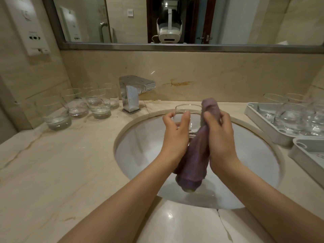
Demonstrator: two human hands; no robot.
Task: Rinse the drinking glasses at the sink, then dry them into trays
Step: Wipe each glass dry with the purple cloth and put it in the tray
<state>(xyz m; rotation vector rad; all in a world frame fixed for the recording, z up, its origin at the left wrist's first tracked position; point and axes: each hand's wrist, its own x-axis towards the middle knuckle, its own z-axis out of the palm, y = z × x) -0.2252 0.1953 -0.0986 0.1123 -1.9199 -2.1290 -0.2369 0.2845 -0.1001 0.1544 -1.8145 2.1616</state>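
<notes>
Left hand (175, 130) gripping glass (188, 118) over sink (140, 137), right hand (219, 134) clutching purple cloth (194, 160) alongside

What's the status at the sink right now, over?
Left hand grips drinking glass over sink. Right hand grips purple cloth against it. Tray on the right already holds glasses. Nothing blocking.

glass (188, 118): lower part hidden behind left hand (172, 132) and cloth (196, 151)
right-hand trays (263, 123): cut off at the frame's edge
glasses in tray (298, 118): blurred together, can't count them
</notes>
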